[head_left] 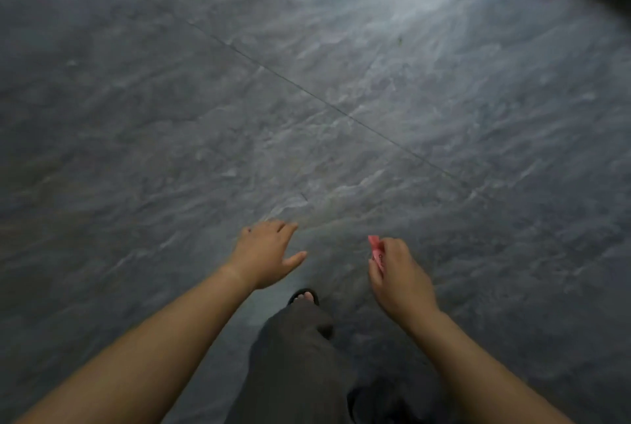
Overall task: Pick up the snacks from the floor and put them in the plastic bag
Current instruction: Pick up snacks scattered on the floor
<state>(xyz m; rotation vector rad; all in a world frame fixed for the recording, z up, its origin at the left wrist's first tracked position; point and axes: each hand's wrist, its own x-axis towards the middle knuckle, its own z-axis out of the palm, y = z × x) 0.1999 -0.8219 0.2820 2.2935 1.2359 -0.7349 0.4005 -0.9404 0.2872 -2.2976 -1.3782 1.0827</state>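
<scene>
Pinching pink snack [376,251] — right-hand fingers [375,271]

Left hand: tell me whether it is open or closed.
Open. The left hand has its fingers spread and holds nothing; only the right hand grips a pink snack packet.

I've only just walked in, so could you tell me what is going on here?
A person is standing on a grey tiled floor, seen from above. Their right hand is closed on a small pink packet, apparently a snack. Their left hand is open and empty, fingers spread above the floor. One sandalled foot shows below. No plastic bag and no other snacks are in view.
</scene>
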